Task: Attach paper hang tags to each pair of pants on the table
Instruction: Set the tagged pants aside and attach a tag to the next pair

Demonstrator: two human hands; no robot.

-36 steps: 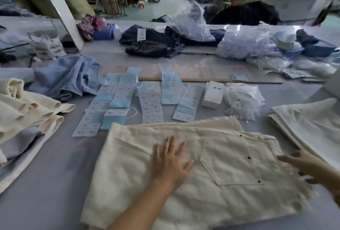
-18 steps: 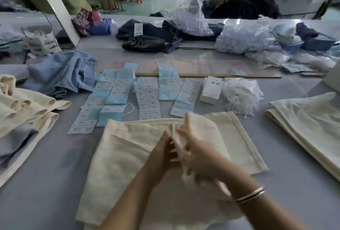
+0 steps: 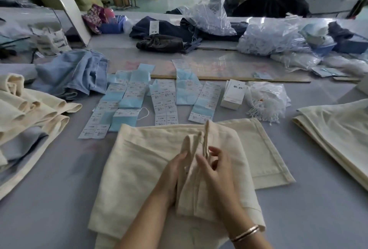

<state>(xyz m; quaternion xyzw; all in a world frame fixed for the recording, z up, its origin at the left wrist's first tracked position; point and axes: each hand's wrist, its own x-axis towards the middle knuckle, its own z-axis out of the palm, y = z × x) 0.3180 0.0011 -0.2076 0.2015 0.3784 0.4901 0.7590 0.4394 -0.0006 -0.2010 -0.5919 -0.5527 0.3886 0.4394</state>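
Both hands have come off the flat cloth and now meet at the middle of the cream pants point(image 3: 139, 169), with a bunch of fabric pulled up into a ridge between them; a second ago the left palm lay flat and the right sat at the far edge. Left hand point(image 3: 173, 173) holds the raised fold from its side, fingers along the cloth. Right hand point(image 3: 217, 171) pinches the same fold, fingers partly curled, a couple loose. My read: she's hunting for a belt loop or label to thread a tag through, hence the lift off the table point(image 3: 49, 199). Pants lie folded dead centre, right in front of her. Hang tags point(image 3: 234, 93) stand in a white stack just beyond, beside the tag strings point(image 3: 266, 103); sticker sheets point(image 3: 165, 101) are fanned out within reach. No tag in hand yet. Finished or waiting pants are piled left point(image 3: 23, 113) and right point(image 3: 334, 129); can't tell which is which.
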